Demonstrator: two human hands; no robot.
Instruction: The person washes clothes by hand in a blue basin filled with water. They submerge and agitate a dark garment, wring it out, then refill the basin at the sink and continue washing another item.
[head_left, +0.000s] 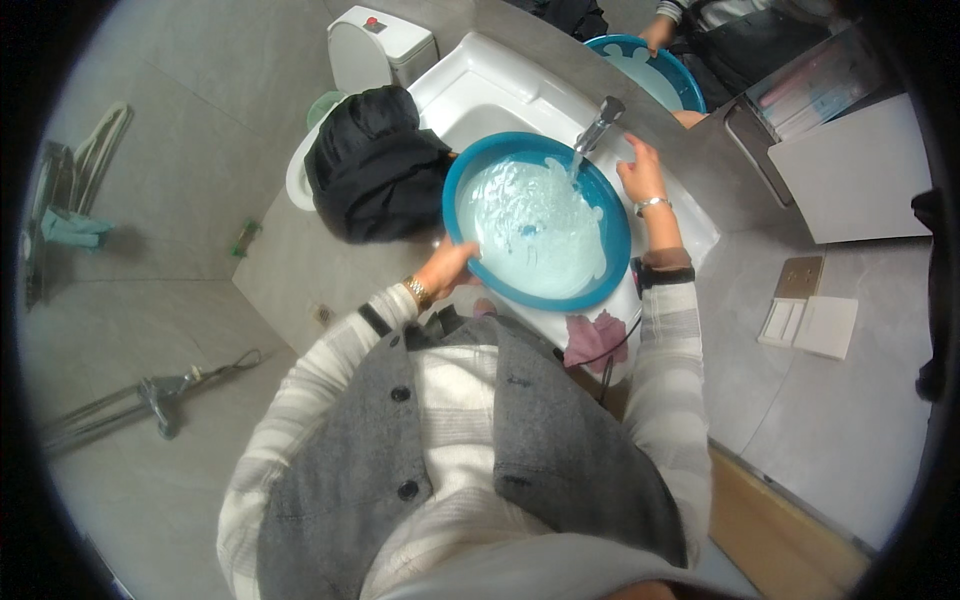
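A round blue plastic basin [453, 195] sits over the white sink [485, 62], with clear rippling water [530, 235] inside. From the chrome faucet [601, 118] a stream runs into its far right side. My left hand [448, 268] grips the basin's rim at the near left, thumb on top and fingers hidden beneath. Just right of the faucet, my right hand [643, 178] is raised with its fingers apart, holding nothing, beside the basin's far right rim. A pink cloth [597, 341] lies on the sink's near edge.
Black clothing [372, 165] is heaped over the toilet [298, 176] on the left, beside its white tank [415, 55]. A mirror above the sink reflects the basin [665, 70]. A shower fitting [160, 400] is on the left wall; switches [810, 325] are on the right.
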